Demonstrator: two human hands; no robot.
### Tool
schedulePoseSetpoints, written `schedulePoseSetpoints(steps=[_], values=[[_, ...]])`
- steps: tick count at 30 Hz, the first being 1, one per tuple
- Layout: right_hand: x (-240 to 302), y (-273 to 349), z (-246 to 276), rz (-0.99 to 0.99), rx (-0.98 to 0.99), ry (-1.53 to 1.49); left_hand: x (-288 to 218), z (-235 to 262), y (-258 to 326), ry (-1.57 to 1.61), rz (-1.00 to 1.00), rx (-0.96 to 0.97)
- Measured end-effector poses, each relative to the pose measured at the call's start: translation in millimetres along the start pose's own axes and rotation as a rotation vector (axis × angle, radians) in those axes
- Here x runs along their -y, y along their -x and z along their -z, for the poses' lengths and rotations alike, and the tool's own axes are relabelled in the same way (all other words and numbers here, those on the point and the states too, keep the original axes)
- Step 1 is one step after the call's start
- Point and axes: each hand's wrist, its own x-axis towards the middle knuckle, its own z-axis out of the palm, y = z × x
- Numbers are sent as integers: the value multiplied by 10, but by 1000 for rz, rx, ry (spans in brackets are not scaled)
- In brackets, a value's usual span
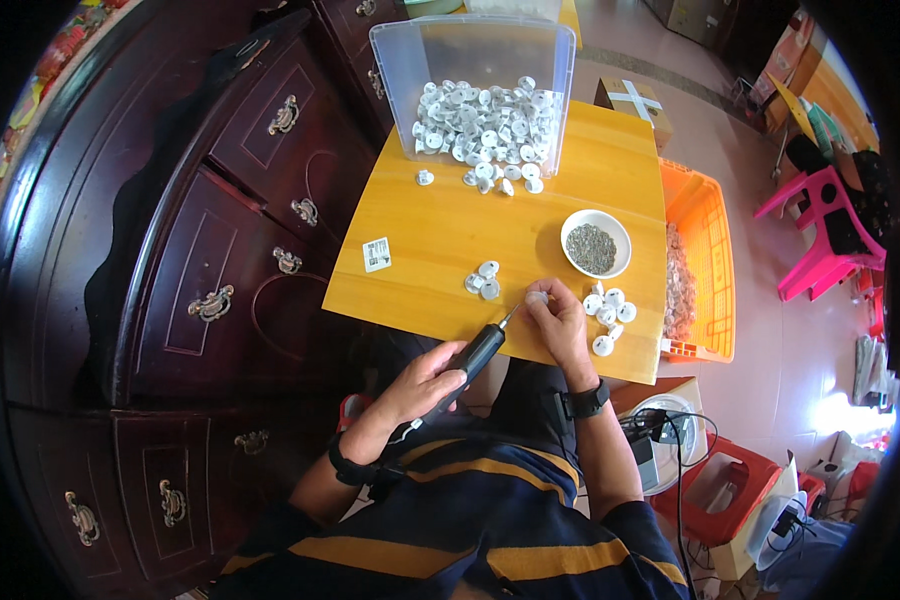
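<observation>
My left hand (422,388) is wrapped round a black electric screwdriver (482,348), whose thin bit points up and to the right. Between the fingertips of my right hand (562,328) is a small white round plastic part (537,297), and the bit's tip comes close to it; whether they touch I cannot tell. A few similar white parts (489,289) lie left of the right hand, and several more white parts (606,308) lie to its right. Beyond that hand stands a white bowl (625,245) of small metal pieces, seemingly screws (591,248).
A clear plastic bin (382,90) on the yellow table (400,215) holds many white parts, with several loose before it. A printed card (377,254) lies at left. An orange crate (715,260) stands right of the table, dark drawers (200,290) at left. Cables (679,480) hang lower right.
</observation>
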Motion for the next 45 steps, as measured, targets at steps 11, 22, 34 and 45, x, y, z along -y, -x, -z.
schedulePoseSetpoints(steps=[11, 22, 34, 45], values=[[285, 168, 11, 491, -48, 1109, 17, 96, -205, -329, -104, -131], [990, -313, 254, 545, -101, 934, 47, 134, -200, -476, -102, -17], [685, -1089, 535, 296, -106, 1353, 120, 176, -116, -369, -90, -62], [645, -1017, 576, 301, -158, 1352, 122, 156, -154, -360, -71, -47]])
